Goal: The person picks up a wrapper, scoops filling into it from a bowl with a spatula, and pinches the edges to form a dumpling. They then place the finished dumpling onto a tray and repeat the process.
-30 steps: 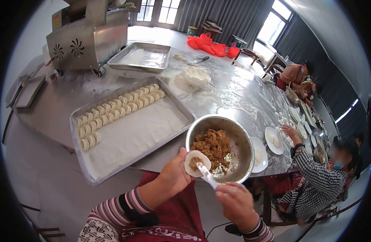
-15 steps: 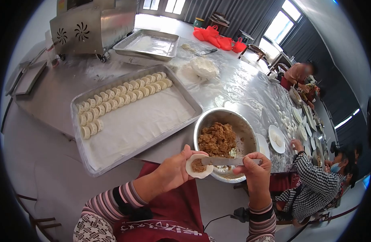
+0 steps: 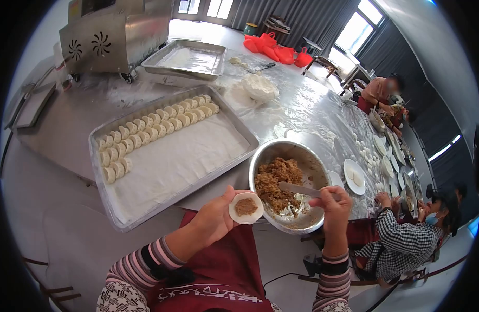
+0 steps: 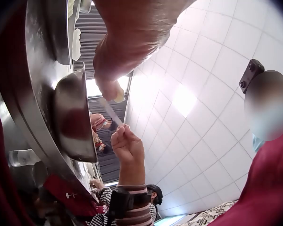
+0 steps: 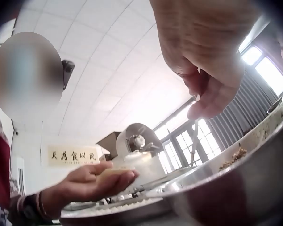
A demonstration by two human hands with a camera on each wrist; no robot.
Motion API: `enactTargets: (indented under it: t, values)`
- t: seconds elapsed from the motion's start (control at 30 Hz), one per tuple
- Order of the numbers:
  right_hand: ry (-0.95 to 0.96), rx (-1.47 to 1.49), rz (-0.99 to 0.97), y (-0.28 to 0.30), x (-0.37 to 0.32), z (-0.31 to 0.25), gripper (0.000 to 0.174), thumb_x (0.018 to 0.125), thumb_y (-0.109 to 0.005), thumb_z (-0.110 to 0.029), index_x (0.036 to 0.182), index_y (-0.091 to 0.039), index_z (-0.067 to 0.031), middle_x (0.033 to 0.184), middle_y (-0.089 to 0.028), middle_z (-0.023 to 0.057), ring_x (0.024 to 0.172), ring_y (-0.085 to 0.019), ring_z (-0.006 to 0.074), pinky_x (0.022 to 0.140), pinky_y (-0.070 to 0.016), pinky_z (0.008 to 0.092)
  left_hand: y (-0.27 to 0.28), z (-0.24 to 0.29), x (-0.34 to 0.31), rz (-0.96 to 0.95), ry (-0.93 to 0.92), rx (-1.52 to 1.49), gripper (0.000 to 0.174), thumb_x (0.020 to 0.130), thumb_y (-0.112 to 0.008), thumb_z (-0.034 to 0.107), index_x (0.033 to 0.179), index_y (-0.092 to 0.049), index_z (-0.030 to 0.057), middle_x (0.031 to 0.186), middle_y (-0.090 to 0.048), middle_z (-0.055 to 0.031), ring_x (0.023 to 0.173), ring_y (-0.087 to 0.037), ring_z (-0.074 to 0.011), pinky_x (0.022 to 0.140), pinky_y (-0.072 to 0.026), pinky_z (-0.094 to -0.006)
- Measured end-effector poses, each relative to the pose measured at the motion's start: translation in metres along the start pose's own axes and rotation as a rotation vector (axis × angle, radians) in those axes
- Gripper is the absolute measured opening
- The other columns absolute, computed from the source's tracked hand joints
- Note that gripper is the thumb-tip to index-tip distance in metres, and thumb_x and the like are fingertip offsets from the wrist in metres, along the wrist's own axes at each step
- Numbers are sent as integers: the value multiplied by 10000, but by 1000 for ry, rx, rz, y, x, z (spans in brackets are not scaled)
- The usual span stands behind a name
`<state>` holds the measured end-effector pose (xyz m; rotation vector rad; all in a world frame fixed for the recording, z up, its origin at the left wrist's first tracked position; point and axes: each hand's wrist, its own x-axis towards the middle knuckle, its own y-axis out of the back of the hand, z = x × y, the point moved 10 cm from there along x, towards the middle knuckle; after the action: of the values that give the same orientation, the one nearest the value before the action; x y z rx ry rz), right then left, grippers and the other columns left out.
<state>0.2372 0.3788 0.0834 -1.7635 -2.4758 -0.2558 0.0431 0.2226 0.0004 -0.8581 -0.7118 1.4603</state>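
In the head view the left hand (image 3: pixel 214 217) holds a round white wrapper (image 3: pixel 239 213) on its fingers, thumb at the edge, with a flat patch of brown filling (image 3: pixel 246 206) in the middle. The right hand (image 3: pixel 335 207) pinches a flat spatula (image 3: pixel 300 189) by its end; its blade reaches over the filling in the metal bowl (image 3: pixel 323 220). In the right wrist view the wrapper (image 5: pixel 114 175) lies on the upturned left hand (image 5: pixel 87 182), beside the bowl (image 5: pixel 217 197). The left wrist view shows the right hand (image 4: pixel 128 148) gripping the spatula (image 4: pixel 112 113).
Left of the bowl, a large tray (image 3: pixel 172 200) carries rows of folded dumplings (image 3: pixel 157 130). Behind are an empty tray (image 3: pixel 218 61), a flour mound (image 3: pixel 260 88) and a steel machine (image 3: pixel 96 44). White plates (image 3: pixel 354 177) and a person in checked clothing (image 3: pixel 406 242) are at right.
The spatula has left the wrapper and moved over the bowl. Its filling now shows uncovered and flattened. The left hand has shifted slightly left with the wrapper.
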Motion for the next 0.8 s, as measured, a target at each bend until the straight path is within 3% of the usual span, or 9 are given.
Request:
enactTargets:
  t: [0.03, 0.17, 0.2, 0.3, 0.33, 0.43, 0.57, 0.67, 0.8]
  values:
    - [6, 2, 6, -3, -2, 8, 54, 880, -591, -23, 853, -607, 20, 730, -640, 90, 615, -674, 190, 601, -563, 272, 2, 4, -2, 31, -33, 36, 593, 1000, -302, 468, 1272, -469, -32, 1236, -557, -139, 1162, -536, -233, 1022, -408, -374]
    - [656, -797, -292, -72, -26, -9, 53, 805, -577, 37, 788, -568, -12, 748, -591, 117, 646, -638, 266, 549, -500, 325, -3, 7, -16, 42, -43, 69, 581, 1001, -311, 460, 1278, -466, -27, 1230, -559, -134, 1161, -535, -227, 1021, -409, -372]
    - [537, -895, -377, -80, -25, 10, 64, 779, -611, -10, 789, -552, -32, 810, -584, 127, 739, -606, 313, 641, -487, 386, -6, 7, -20, 12, -42, 46, 566, 1005, -317, 445, 1285, -453, -28, 1234, -552, -129, 1156, -537, -222, 1015, -417, -378]
    - [586, -1232, -520, -99, -37, 15, 170, 779, -665, -123, 893, -572, -39, 922, -594, 113, 885, -593, 299, 786, -466, 426, -9, 9, -33, -20, -48, 3, 543, 1011, -318, 424, 1287, -445, -25, 1235, -547, -123, 1148, -542, -218, 1007, -426, -385]
    - [623, -1240, -487, -102, -45, 1, 324, 766, -697, -209, 1016, -579, -40, 1026, -591, 115, 1025, -555, 308, 905, -420, 458, -10, 9, -37, -25, -50, -26, 535, 1013, -313, 420, 1282, -449, -21, 1233, -548, -121, 1145, -545, -220, 1005, -428, -388]
    - [906, -988, -364, -122, -88, -70, 429, 739, -725, -220, 1098, -572, -40, 1069, -588, 134, 1068, -546, 333, 945, -416, 481, -6, 4, -45, 21, -20, -51, 595, 1002, -297, 465, 1301, -438, -29, 1245, -548, -132, 1171, -525, -229, 1026, -402, -373]
    - [1077, -691, -506, -152, -146, -90, 296, 711, -732, -132, 979, -630, -56, 1110, -587, 133, 1092, -554, 324, 941, -440, 478, -5, -6, -50, -24, 1, -90, 592, 1004, -288, 462, 1303, -434, -29, 1247, -543, -127, 1173, -521, -228, 1026, -399, -373]
    - [1059, -633, -485, -159, -154, -85, 160, 702, -717, -75, 846, -652, -50, 1102, -599, 133, 1082, -568, 321, 910, -463, 462, -13, -14, -57, -72, 20, -140, 510, 1003, -359, 429, 1266, -460, 5, 1201, -556, -94, 1120, -545, -202, 986, -433, -350]
    - [908, -455, -396, -162, -143, -78, 156, 660, -719, 5, 794, -645, -25, 1077, -616, 140, 1066, -573, 342, 864, -486, 421, -26, -8, -77, -98, -145, 361, 448, 941, -568, 257, 1288, -444, 3, 1175, -552, -55, 1095, -523, -129, 951, -437, -290]
